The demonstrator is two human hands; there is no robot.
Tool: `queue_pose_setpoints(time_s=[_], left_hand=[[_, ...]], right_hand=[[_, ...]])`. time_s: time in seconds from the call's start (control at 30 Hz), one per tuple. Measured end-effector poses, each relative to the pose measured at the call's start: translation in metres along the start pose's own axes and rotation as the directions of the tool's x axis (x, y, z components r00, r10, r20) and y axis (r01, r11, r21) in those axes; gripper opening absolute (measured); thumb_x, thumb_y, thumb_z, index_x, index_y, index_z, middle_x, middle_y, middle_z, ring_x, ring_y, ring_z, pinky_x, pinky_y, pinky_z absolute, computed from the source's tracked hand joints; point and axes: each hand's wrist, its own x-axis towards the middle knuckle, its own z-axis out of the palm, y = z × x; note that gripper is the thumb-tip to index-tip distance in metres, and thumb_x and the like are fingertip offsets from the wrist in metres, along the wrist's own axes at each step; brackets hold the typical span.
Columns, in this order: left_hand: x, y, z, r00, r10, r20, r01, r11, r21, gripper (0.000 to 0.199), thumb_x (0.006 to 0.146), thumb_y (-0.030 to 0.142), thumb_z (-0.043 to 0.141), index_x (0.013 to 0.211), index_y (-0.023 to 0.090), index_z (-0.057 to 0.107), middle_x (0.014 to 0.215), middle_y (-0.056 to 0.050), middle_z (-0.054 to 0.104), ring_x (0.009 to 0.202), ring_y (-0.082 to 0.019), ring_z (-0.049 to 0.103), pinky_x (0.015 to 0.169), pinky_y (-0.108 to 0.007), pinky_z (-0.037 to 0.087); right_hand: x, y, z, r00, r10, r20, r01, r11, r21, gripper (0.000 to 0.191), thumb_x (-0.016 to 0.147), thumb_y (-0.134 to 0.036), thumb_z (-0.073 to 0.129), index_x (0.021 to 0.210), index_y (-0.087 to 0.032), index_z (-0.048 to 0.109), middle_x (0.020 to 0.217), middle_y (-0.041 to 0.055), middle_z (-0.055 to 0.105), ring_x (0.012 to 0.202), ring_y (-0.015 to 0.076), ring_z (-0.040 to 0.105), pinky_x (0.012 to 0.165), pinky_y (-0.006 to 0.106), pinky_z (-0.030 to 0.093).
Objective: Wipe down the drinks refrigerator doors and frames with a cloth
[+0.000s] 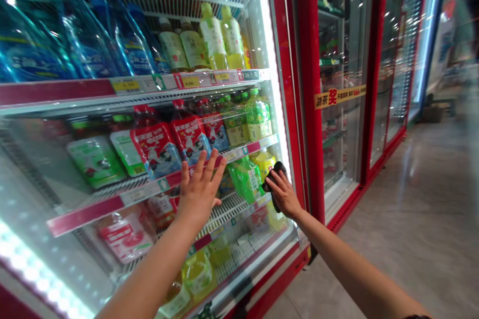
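My left hand [200,187] is open, with its fingers spread. It is in front of the price-label edge of a middle shelf, below red-labelled bottles [189,134]; I cannot tell whether it touches anything. Near the right side of the lit drinks cooler, my right hand [286,194] is closed on a small black object [277,169] whose kind I cannot make out. Just left of that hand are a green bottle [245,179] and a yellow-labelled bottle [264,160].
Large blue bottles [108,30] and pale green-yellow bottles [213,37] stand on the upper shelf. Bottles with green labels [96,157] are at middle left. A red door frame [312,84] borders more glass-fronted coolers, and a tiled floor [396,209] runs along the right.
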Motion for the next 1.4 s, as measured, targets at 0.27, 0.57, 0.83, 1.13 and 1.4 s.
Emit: queue_pose_setpoints(time_s=[0.27,0.57,0.83,1.13,1.4], left_hand=[[0.000,-0.001,0.005,1.000,0.001,0.002,-0.001,1.000,0.009,0.134,0.062,0.029,0.093,0.162,0.028,0.005,0.169,-0.006,0.001,0.153,-0.027,-0.020,0.122,-0.060,-0.013],[-0.002,0.002,0.002,1.000,-0.007,0.030,0.006,0.999,0.036,0.127,0.064,0.031,0.092,0.162,0.026,0.012,0.169,-0.006,-0.001,0.151,-0.024,-0.025,0.121,-0.059,-0.017],[-0.036,-0.003,0.007,0.999,0.025,-0.042,-0.023,0.999,0.034,0.115,0.075,0.039,0.084,0.162,0.026,0.011,0.170,-0.006,0.003,0.155,-0.023,-0.014,0.128,-0.053,-0.005],[-0.149,-0.043,0.002,1.000,-0.009,-0.005,0.010,0.992,0.122,0.121,0.072,0.046,0.085,0.163,0.027,0.006,0.170,-0.007,0.006,0.156,-0.028,-0.011,0.127,-0.056,-0.006],[-0.177,-0.066,-0.006,0.989,-0.146,0.019,0.142,0.979,0.146,0.125,0.072,0.040,0.087,0.161,0.031,0.001,0.170,-0.007,0.003,0.156,-0.030,-0.011,0.124,-0.063,-0.006]], right_hand=[[0.069,-0.006,0.001,0.875,0.290,-0.388,-0.236,0.955,0.182,0.053,0.102,-0.019,0.034,0.155,-0.025,0.036,0.167,0.0094,0.027,0.157,0.0261,0.014,0.122,0.061,0.028],[-0.012,-0.049,0.007,0.989,-0.151,0.004,0.151,0.988,-0.010,0.060,0.098,-0.017,0.051,0.152,-0.040,0.043,0.162,0.0017,0.040,0.152,0.0290,0.031,0.119,0.057,0.038],[0.077,-0.103,0.016,0.962,0.098,-0.256,-0.091,0.995,0.038,0.068,0.101,-0.017,0.043,0.161,-0.038,0.020,0.171,0.0024,0.010,0.157,0.0306,0.011,0.118,0.059,0.037],[0.018,-0.102,0.008,0.992,-0.127,0.002,0.127,0.988,-0.088,0.070,0.098,-0.015,0.048,0.160,-0.039,0.026,0.168,0.0022,0.026,0.154,0.0299,0.025,0.120,0.058,0.035],[0.060,-0.205,0.037,0.989,-0.125,-0.077,0.122,0.991,-0.046,0.071,0.097,-0.023,0.054,0.160,-0.039,0.026,0.166,0.0023,0.031,0.154,0.0299,0.023,0.124,0.059,0.022]])
